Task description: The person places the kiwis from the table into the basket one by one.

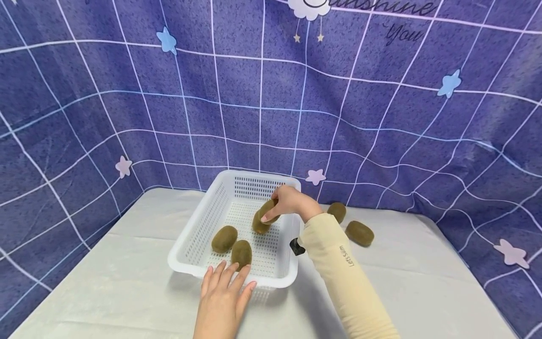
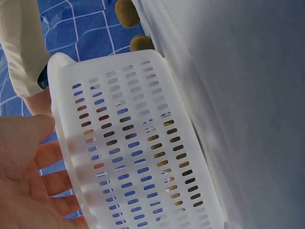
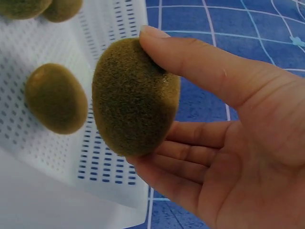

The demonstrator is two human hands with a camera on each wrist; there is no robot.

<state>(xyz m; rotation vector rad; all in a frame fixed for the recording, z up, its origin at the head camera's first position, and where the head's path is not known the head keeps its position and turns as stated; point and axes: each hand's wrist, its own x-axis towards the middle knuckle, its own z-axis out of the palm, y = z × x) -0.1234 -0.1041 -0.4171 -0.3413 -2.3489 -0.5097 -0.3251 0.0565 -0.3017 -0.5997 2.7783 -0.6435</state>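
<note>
My right hand (image 1: 290, 202) pinches a kiwi (image 3: 136, 98) between thumb and fingers, raised inside the white basket (image 1: 191, 225) toward its far right corner. Another kiwi (image 1: 259, 227) lies on the basket floor, partly covered by the held one in the head view. Two more, a kiwi (image 1: 225, 239) on the left and a kiwi (image 1: 241, 253) beside it, sit near the front wall. My left hand (image 1: 224, 294) rests on the near rim with its fingers spread and reaching over it. The left wrist view shows those fingers behind the slotted wall (image 2: 128, 143).
To the right of the basket, a kiwi (image 1: 337, 212) and another kiwi (image 1: 360, 233) lie on the pale table cover (image 1: 406, 278), the first partly behind my right arm. A blue gridded curtain (image 1: 237, 127) hangs behind the table and along its sides.
</note>
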